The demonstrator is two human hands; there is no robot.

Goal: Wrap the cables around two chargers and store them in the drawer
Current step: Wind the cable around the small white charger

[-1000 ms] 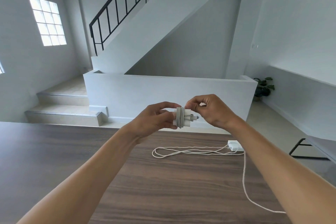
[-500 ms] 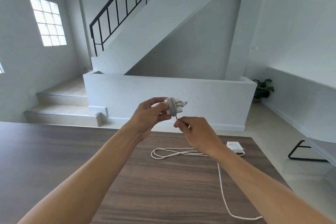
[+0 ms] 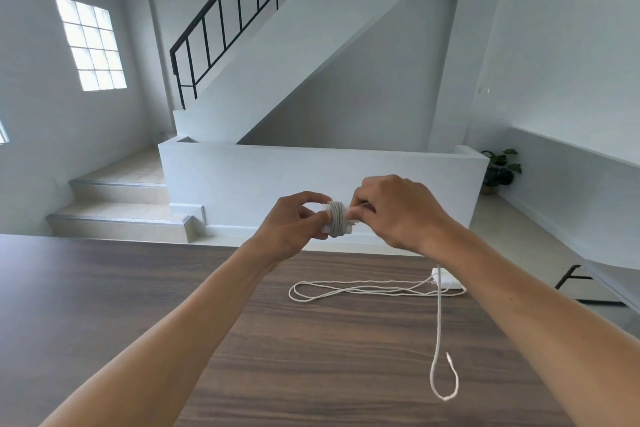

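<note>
I hold a white charger [image 3: 337,224] in the air above the wooden table [image 3: 173,305], with several turns of its white cable wound round its middle. My left hand [image 3: 294,227] grips the charger's left end. My right hand [image 3: 398,211] pinches the cable right beside the coil. The loose rest of that cable [image 3: 439,329] hangs from under my right hand to the table and ends in a small loop with its plug. A second white charger [image 3: 446,280] lies on the table at the far right, its cable [image 3: 349,289] spread in long loops to the left.
The table's far edge runs just below my hands and its right edge is near the second charger. Beyond are a low white wall [image 3: 322,184], stairs [image 3: 114,204], a potted plant [image 3: 498,168] and a black-legged bench [image 3: 588,274] at the right. No drawer is in view.
My right hand dropped below the charger with the cable, then came back up to its right side. The loose tail on the table has become shorter, with its plug end now in sight.
</note>
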